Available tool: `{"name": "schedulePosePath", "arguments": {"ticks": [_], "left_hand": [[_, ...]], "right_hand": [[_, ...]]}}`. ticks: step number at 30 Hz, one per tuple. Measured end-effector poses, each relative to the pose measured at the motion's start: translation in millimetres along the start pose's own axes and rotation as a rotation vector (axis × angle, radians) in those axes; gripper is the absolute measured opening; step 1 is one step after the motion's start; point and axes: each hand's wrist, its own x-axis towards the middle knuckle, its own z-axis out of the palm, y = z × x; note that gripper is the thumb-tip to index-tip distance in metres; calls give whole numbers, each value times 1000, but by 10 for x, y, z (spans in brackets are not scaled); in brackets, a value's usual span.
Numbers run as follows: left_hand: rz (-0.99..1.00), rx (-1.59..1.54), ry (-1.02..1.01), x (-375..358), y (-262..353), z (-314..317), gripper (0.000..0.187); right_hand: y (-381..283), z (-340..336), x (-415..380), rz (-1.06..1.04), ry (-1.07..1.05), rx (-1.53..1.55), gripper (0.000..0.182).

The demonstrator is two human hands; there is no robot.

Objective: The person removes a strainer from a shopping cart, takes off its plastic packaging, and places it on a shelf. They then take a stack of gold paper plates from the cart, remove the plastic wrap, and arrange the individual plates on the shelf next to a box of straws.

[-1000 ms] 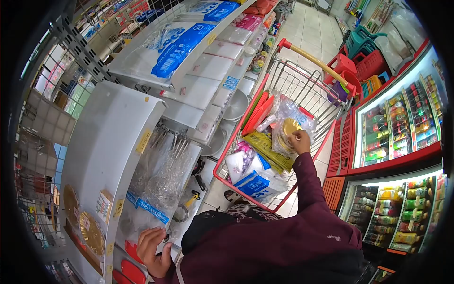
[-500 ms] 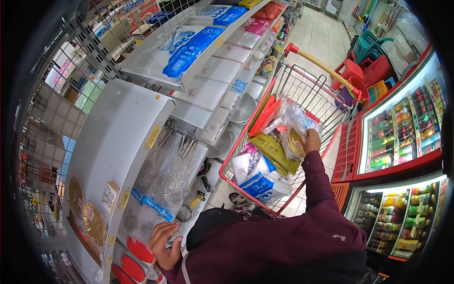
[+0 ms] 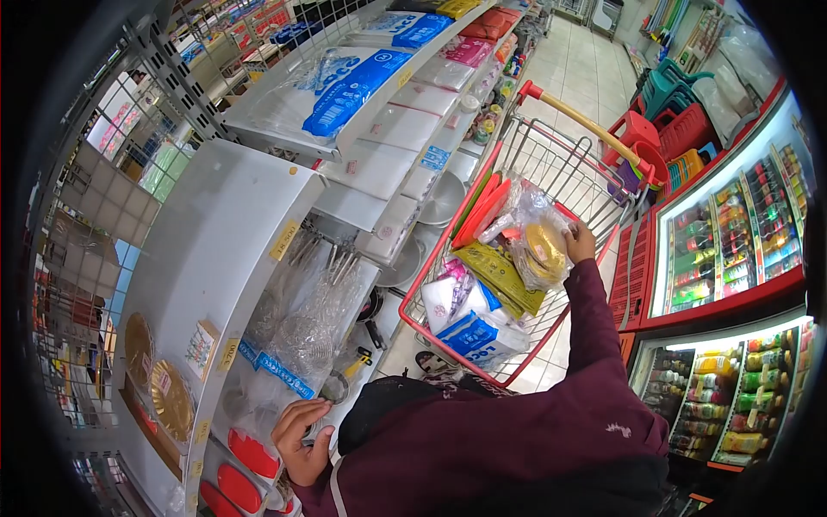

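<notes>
White floor tiles (image 3: 564,65) lie under the shopping cart (image 3: 519,366) in the head view. Gold plates (image 3: 544,246) in clear wrap sit in the cart, next to yellow packs (image 3: 500,277). The right hand (image 3: 581,242) is half curled at their edge, but I can't tell if it grips them. The left hand (image 3: 301,441) is loosely open near the wrapped whisks (image 3: 308,338).

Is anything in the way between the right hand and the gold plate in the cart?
Nothing solid shows between the right hand and the gold plate, only the plate's clear plastic wrap.
</notes>
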Motion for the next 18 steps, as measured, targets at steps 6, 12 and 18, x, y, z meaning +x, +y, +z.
{"name": "schedulePosePath", "arguments": {"ticks": [6,12,18], "left_hand": [[-441,-932,-83,155,-82,227,41],[-534,-1196,-185,671,4,419,41],[-434,-948,118,488,-172,238,22]], "right_hand": [[-2060,-538,-445,-518,-48,326,18],[-3183,-445,-926,-1178,-240,347,10],[-3635,-264,-1187,-1377,-485,307,19]]}}
